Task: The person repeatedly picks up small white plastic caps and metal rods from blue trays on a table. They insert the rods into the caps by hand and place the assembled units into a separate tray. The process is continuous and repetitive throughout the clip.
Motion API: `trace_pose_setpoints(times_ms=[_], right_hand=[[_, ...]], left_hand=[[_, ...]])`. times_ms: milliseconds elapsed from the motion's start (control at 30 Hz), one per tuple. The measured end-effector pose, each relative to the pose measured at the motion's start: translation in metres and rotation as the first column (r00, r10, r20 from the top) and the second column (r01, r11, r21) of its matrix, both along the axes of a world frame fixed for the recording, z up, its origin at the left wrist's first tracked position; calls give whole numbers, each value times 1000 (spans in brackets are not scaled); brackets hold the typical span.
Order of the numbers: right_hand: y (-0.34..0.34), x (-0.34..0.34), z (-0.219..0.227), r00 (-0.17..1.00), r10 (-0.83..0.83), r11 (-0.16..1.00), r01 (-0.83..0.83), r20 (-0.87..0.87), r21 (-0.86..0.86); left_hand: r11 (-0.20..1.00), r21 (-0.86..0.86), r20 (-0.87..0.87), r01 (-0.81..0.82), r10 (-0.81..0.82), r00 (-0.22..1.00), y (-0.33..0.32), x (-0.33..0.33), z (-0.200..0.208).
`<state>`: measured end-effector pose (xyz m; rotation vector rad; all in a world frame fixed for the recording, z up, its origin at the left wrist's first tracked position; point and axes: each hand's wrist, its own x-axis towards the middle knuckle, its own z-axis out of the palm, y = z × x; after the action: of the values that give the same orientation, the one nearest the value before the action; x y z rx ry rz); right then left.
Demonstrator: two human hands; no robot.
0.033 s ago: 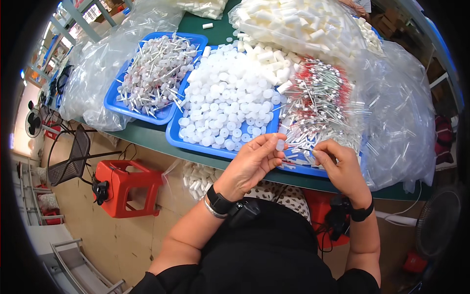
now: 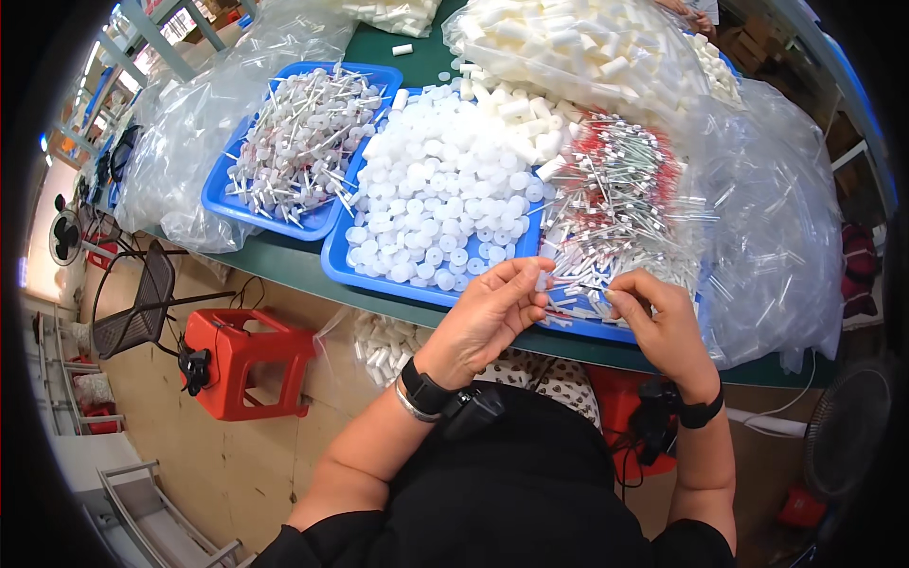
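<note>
Small white cap pinched at the tips of the left hand, thumb and forefinger closed on it, just above the near rim of the large blue tray. Thin clear tube nipped between thumb and forefinger of the right hand, its free end pointing left toward the cap; whether tube and cap touch cannot be told. Both hands close together, over the tray's near edge, a small gap between their fingertips. Dark watch and metal bangle on the left wrist, dark band on the right.

Behind the hands, inside the large tray: heap of round white caps filling the left part, pile of clear tubes with red ends filling the right part. To the left, touching or just beside it, smaller blue tray holding white-headed sticks in a tangle. Farther back, clear bag of white cylinders; a few loose cylinders between bag and caps. Crumpled clear plastic bags at the right, another at far left. All on a green tabletop.

Below the edge, red plastic stool on the floor, dark mesh chair to its left.
</note>
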<state>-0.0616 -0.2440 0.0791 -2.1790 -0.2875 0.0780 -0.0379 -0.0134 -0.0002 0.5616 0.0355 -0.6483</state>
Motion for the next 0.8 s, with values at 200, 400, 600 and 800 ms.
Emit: trace_pose_setpoints(times_ms=[200, 400, 600, 800], right_hand=[[3, -3, 5, 1000, -11, 998, 11, -5, 69], [1, -1, 5, 999, -37, 995, 40, 27, -91], [1, -1, 9, 997, -4, 989, 16, 83, -147], [1, 0, 12, 969, 65, 978, -14, 240, -207]], left_hand=[[992, 115, 39, -51, 47, 998, -6, -6, 9], [976, 184, 11, -119, 119, 993, -10, -10, 20], [962, 232, 65, -145, 134, 989, -9, -9, 14], [946, 292, 65, -142, 129, 990, -9, -7, 17]])
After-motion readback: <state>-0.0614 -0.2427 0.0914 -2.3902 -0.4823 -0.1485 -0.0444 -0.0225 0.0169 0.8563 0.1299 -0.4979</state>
